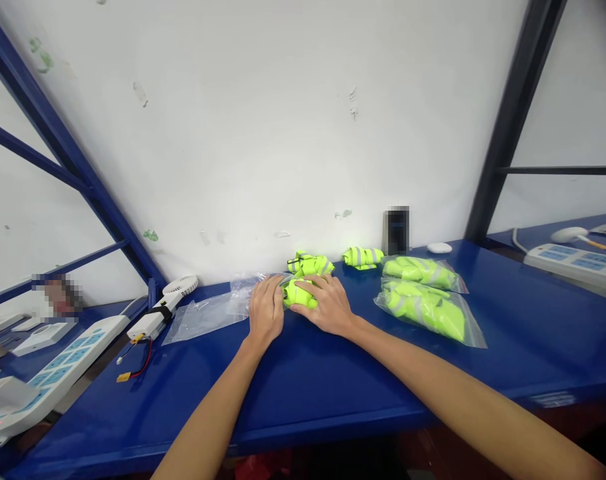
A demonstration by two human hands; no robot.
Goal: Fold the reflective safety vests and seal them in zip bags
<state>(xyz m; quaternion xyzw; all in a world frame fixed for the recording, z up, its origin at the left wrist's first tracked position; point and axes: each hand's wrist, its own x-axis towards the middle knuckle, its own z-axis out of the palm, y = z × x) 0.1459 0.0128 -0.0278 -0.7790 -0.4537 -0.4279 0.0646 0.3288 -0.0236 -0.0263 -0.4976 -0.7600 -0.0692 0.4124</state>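
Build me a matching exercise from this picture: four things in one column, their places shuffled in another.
1. White fan
2. Flat clear bags
3. Filled bags
4. Right hand

A. Touching a yellow-green bundle
B. Near the left blue post's foot
C. Right of both hands
D. Between fan and left hand

Pairs: 1-B, 2-D, 3-C, 4-A

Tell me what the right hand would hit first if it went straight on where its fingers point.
The yellow-green bundle that the right hand touches; just past it, the left hand seems next in line, though depth is hard to judge.
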